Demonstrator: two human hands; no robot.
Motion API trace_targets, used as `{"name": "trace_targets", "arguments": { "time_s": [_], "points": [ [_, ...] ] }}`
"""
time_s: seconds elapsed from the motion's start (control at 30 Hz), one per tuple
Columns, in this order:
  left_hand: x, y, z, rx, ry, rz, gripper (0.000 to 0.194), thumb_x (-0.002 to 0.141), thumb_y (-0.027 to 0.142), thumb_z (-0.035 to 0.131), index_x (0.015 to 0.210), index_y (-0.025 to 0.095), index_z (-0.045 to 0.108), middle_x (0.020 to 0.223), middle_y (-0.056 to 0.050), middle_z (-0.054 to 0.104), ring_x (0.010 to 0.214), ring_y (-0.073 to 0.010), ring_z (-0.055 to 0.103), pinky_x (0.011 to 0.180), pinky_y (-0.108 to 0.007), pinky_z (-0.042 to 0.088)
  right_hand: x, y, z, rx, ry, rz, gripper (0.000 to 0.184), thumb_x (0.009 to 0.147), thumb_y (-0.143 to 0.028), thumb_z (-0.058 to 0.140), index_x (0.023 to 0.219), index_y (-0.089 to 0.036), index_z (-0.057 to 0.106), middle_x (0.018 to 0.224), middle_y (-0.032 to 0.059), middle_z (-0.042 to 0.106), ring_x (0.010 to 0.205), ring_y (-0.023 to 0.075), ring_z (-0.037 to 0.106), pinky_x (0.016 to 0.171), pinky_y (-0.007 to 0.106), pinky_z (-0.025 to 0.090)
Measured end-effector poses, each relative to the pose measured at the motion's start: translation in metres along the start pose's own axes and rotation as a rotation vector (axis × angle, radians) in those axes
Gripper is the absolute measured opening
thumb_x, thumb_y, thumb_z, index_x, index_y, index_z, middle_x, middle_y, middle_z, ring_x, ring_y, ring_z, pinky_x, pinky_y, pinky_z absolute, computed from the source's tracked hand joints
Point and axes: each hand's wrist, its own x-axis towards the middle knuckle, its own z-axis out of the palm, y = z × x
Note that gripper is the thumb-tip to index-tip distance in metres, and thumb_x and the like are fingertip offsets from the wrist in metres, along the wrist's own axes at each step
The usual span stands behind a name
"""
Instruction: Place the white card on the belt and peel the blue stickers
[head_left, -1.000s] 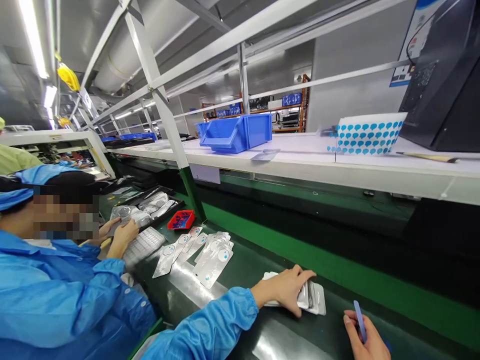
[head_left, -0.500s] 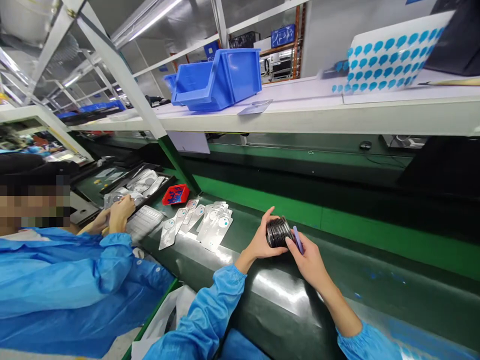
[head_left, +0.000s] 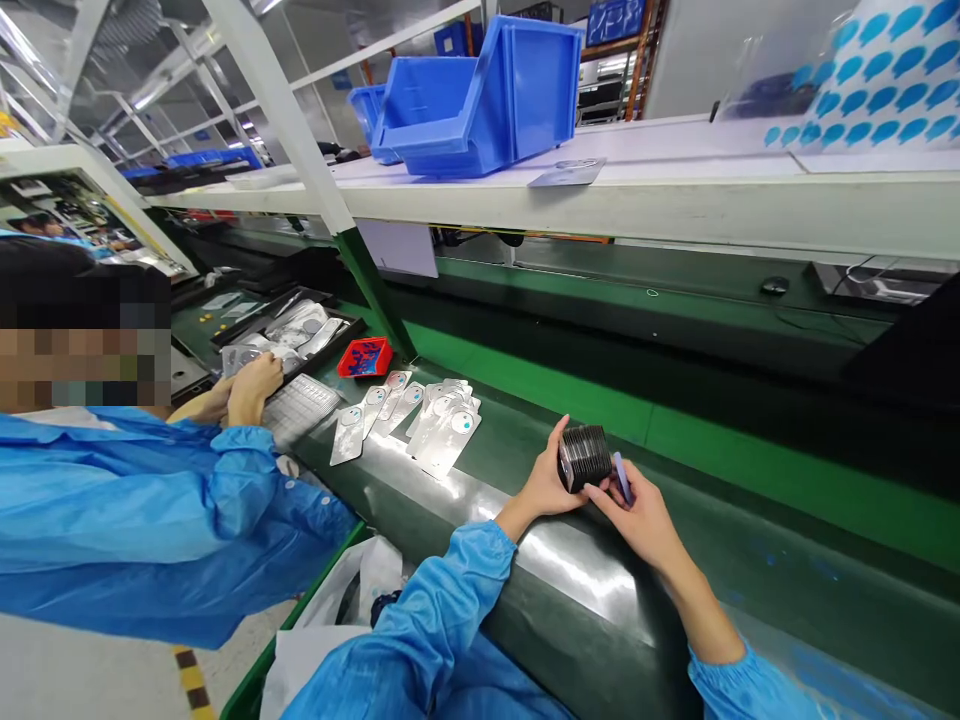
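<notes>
My left hand [head_left: 544, 484] is wrapped round a stack of thin dark discs or rings [head_left: 586, 457], its thumb underneath and a finger up behind. The stack lies sideways just above the dark green work surface. At its right end, my right hand [head_left: 646, 518] is closed on a slim purple tool [head_left: 622, 478], whose kind I cannot make out. The right fingertips touch or nearly touch the lower edge of the stack. To the left lie several flat silvery packets [head_left: 450, 430] with round windows and blue dots, overlapping one another.
A co-worker's hands [head_left: 255, 385] work at a black tray [head_left: 341, 335] on the left. A red bin [head_left: 365, 357] of small blue pieces stands by a green-and-white post [head_left: 367, 280]. Overhead, a white shelf [head_left: 637, 205] bears blue bins [head_left: 480, 110] and a sheet of blue stickers [head_left: 892, 90].
My view has shifted, so the shelf looks nearer and higher. The stack has turned slightly in my left hand and shows more of its side. Both hands keep their holds.
</notes>
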Motion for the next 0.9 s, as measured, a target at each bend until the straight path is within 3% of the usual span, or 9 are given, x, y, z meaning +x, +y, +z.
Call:
{"name": "trace_targets", "arguments": {
  "time_s": [0.1, 0.17, 0.23, 0.43, 0.57, 0.73, 0.9],
  "points": [
    [0.004, 0.004, -0.007, -0.009, -0.047, 0.017, 0.121, 0.067, 0.049, 0.110, 0.167, 0.016, 0.051, 0.154, -0.021, 0.074, 0.137, -0.0396, 0.077, 0.125, -0.055, 0.058, 0.010, 0.004, -0.005, 0.121, -0.061, 0.008, 0.109, 0.081, -0.080, 0.098, 0.166, -0.025, 0.058, 0.099, -0.0004, 0.070, 0.072, 0.0204, 0.061, 0.072, 0.037, 0.062],
    [0.006, 0.006, -0.012, -0.004, -0.084, 0.014, 0.114, 0.062, 0.054, 0.113, 0.156, 0.015, 0.060, 0.149, -0.022, 0.077, 0.137, -0.0423, 0.076, 0.126, -0.056, 0.058, 0.020, 0.004, -0.008, 0.186, -0.140, -0.008, 0.131, 0.072, -0.073, 0.107, 0.179, -0.029, 0.044, 0.120, 0.0055, 0.073, 0.090, 0.0251, 0.072, 0.084, 0.042, 0.068],
    [0.006, 0.008, -0.014, 0.007, -0.125, 0.004, 0.115, 0.056, 0.053, 0.116, 0.151, 0.016, 0.063, 0.146, -0.021, 0.078, 0.134, -0.0427, 0.076, 0.124, -0.056, 0.059, 0.030, 0.002, -0.012, 0.152, -0.173, -0.054, 0.136, 0.067, -0.068, 0.111, 0.179, -0.030, 0.045, 0.130, 0.0074, 0.071, 0.108, 0.0296, 0.075, 0.099, 0.047, 0.069],
    [0.003, 0.011, -0.016, 0.027, -0.171, -0.016, 0.110, 0.060, 0.035, 0.112, 0.155, 0.017, 0.062, 0.148, -0.018, 0.076, 0.133, -0.0388, 0.075, 0.123, -0.054, 0.059, 0.051, -0.009, -0.012, -0.006, -0.134, -0.276, 0.095, 0.065, -0.055, 0.114, 0.147, -0.029, 0.073, 0.146, 0.0126, 0.068, 0.133, 0.0365, 0.071, 0.117, 0.052, 0.065],
    [0.001, 0.005, -0.016, 0.014, -0.191, -0.018, 0.102, 0.063, 0.026, 0.107, 0.155, 0.016, 0.062, 0.149, -0.017, 0.074, 0.135, -0.0387, 0.073, 0.124, -0.055, 0.058, 0.053, -0.019, -0.001, 0.028, -0.200, -0.314, 0.080, 0.073, -0.052, 0.110, 0.142, -0.028, 0.078, 0.141, 0.0123, 0.080, 0.128, 0.0368, 0.078, 0.118, 0.053, 0.065],
    [-0.004, 0.002, -0.020, 0.009, -0.206, -0.052, 0.114, 0.066, 0.025, 0.107, 0.167, 0.017, 0.055, 0.154, -0.019, 0.071, 0.136, -0.0402, 0.072, 0.119, -0.056, 0.062, 0.052, -0.025, 0.012, 0.056, -0.188, -0.343, 0.063, 0.078, -0.054, 0.105, 0.130, -0.027, 0.082, 0.133, 0.0130, 0.085, 0.125, 0.0373, 0.082, 0.115, 0.054, 0.066],
    [-0.007, 0.006, -0.030, 0.035, -0.224, -0.060, 0.131, 0.061, 0.034, 0.115, 0.174, 0.018, 0.051, 0.160, -0.021, 0.070, 0.142, -0.0414, 0.071, 0.123, -0.055, 0.059, 0.049, -0.019, 0.014, 0.102, -0.150, -0.344, 0.060, 0.080, -0.055, 0.103, 0.128, -0.027, 0.081, 0.133, 0.0134, 0.085, 0.124, 0.0365, 0.082, 0.114, 0.053, 0.067]
  ]
}}
